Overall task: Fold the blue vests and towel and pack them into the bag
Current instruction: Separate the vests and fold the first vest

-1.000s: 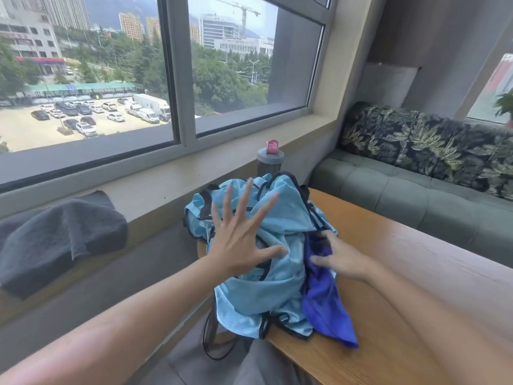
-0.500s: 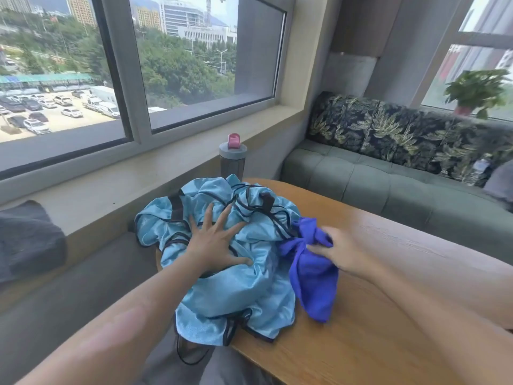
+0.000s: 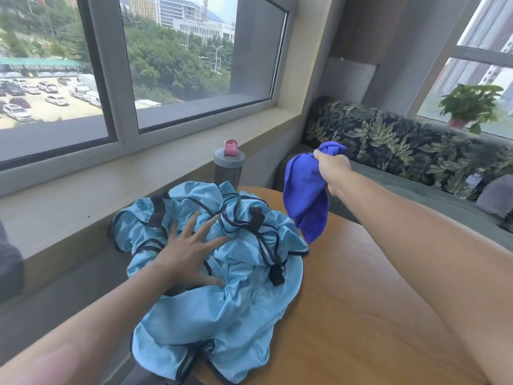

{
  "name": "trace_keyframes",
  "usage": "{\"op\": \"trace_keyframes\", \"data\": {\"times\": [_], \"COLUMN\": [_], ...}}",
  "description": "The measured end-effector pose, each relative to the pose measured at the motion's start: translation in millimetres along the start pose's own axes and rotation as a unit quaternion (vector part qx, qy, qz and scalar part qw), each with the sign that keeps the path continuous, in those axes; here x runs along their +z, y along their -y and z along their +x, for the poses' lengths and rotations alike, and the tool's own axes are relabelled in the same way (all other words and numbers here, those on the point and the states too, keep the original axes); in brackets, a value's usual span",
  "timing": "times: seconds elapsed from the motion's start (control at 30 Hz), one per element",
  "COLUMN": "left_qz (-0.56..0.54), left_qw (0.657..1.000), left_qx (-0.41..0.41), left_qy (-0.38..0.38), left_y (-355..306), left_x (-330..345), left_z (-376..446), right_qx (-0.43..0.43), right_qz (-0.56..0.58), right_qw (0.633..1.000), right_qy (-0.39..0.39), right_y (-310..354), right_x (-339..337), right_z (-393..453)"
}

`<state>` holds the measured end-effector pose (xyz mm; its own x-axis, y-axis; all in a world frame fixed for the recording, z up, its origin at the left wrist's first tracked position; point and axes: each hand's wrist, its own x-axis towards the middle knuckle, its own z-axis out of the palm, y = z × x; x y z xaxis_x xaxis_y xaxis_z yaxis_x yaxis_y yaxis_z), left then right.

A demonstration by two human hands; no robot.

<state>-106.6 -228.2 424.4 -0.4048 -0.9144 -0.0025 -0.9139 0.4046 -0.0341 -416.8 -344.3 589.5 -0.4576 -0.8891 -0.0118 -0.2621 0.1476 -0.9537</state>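
Observation:
A crumpled heap of light blue vests (image 3: 236,295) with dark trim lies on the left part of the wooden table (image 3: 361,315), spilling over its near edge. My left hand (image 3: 186,254) rests flat on the heap, fingers spread. My right hand (image 3: 330,165) is raised above the table's far end, clenched on a dark blue towel (image 3: 305,193) that hangs down from it, clear of the table. No bag is recognisable in view.
A grey bottle with a pink cap (image 3: 229,165) stands just behind the heap by the window sill (image 3: 111,190). A green sofa with leaf-patterned cushions (image 3: 402,140) runs behind the table. A potted plant (image 3: 469,107) sits at the right window.
My right hand has lifted the dark blue towel off the table and away from the vests, up and to the right. My left hand stays pressed on the heap.

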Motion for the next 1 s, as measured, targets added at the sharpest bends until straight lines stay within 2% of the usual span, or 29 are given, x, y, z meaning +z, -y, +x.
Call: {"op": "trace_keyframes", "data": {"times": [0.07,0.2,0.3,0.47,0.63,0.7,0.8,0.87,1.0], "left_qz": [-0.003,0.010,0.020,0.030,0.014,0.006,0.003,-0.007,-0.049], "left_qw": [1.000,1.000,1.000,0.999,0.999,0.999,0.999,1.000,0.997], "left_qx": [0.006,0.012,0.022,0.028,0.030,0.030,0.026,0.014,0.008], "left_qy": [-0.003,0.007,-0.003,0.004,0.010,0.018,0.024,0.014,-0.067], "left_y": [12.5,34.4,40.4,42.2,48.0,47.7,44.4,39.1,18.3], "left_x": [2.8,2.5,3.3,0.2,-6.0,-12.0,-28.9,-39.4,-48.1], "left_z": [4.1,7.6,7.4,7.7,5.7,4.8,2.6,-1.1,-18.8], "right_qx": [0.023,0.075,0.080,0.003,-0.080,-0.101,-0.083,-0.074,-0.039], "right_qz": [0.032,0.021,-0.045,-0.215,-0.256,-0.237,-0.221,-0.231,-0.286], "right_qw": [0.999,0.987,0.987,0.961,0.927,0.924,0.930,0.937,0.942], "right_qy": [0.027,0.143,0.134,0.174,0.262,0.282,0.280,0.250,0.169], "right_y": [1.2,-30.1,-64.9,-118.8,-170.5,-176.8,-172.2,-171.0,-174.7], "right_x": [24.7,54.8,58.4,46.2,48.1,65.2,88.6,90.2,61.0], "right_z": [10.3,18.3,6.4,-46.6,-138.9,-155.2,-163.5,-165.5,-185.8]}}
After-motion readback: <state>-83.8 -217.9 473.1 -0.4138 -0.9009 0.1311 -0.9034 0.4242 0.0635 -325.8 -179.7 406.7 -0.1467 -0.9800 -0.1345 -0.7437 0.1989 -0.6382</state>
